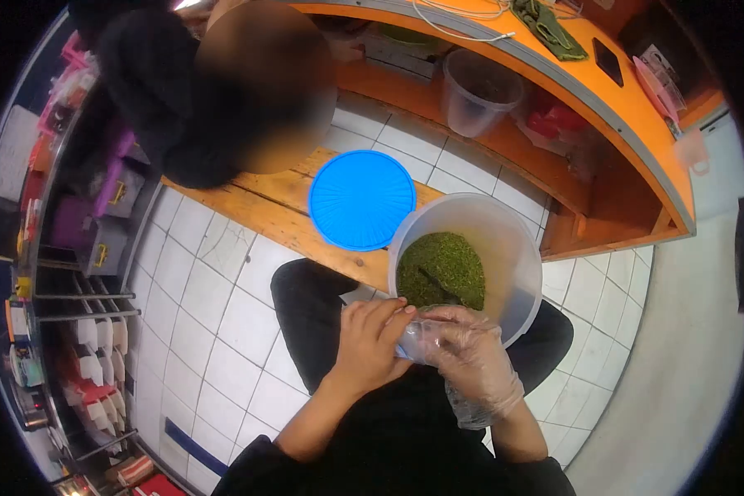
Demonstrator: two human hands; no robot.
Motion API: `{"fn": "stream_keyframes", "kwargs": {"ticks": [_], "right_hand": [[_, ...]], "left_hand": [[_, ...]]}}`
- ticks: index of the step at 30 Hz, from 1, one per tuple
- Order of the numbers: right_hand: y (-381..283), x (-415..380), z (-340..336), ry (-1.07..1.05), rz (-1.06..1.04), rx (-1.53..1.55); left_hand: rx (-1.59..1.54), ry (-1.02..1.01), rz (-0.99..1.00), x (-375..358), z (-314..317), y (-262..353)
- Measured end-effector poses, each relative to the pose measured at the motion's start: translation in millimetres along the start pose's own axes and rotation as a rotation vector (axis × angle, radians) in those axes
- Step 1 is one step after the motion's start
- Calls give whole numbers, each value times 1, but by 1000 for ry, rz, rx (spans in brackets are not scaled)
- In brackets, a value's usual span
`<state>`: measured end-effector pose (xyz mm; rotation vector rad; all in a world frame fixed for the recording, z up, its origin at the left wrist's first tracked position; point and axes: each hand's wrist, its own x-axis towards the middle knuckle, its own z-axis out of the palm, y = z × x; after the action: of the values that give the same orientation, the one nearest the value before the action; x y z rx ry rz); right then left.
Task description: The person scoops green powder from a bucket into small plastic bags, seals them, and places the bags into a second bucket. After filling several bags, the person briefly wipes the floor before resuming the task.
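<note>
Green flakes [455, 263] in bucket [508, 248], left hand [374, 343] beside gloved right hand [471, 355]

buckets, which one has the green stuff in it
The near bucket, by the person's hands, holds the green stuff. It stands at the end of the wooden bench; the other bucket sits inside the orange shelving.

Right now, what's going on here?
A seated person's bare left hand and plastic-gloved right hand seem to hold a small plastic bag between them, by the near rim of a translucent bucket partly filled with finely chopped greens. A round blue lid lies on the wooden bench; another person is nearby.
</note>
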<state>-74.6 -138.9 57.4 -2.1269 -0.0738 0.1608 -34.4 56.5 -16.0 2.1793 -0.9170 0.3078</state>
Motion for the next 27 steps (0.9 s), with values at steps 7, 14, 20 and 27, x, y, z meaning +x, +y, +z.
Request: {"fn": "stream_keyframes", "kwargs": {"ticks": [7, 14, 20, 27], "right_hand": [[9, -10, -10, 154, 150, 355], [20, -25, -33, 599, 367, 782], [46, -26, -24, 715, 468, 744], [56, -36, -13, 664, 341, 566]], "left_hand": [[-27, -46, -38, 3, -8, 0], [-50, 57, -280, 8, -13, -43], [53, -25, -491, 73, 32, -151], [-157, 300, -457, 90, 11, -44]]}}
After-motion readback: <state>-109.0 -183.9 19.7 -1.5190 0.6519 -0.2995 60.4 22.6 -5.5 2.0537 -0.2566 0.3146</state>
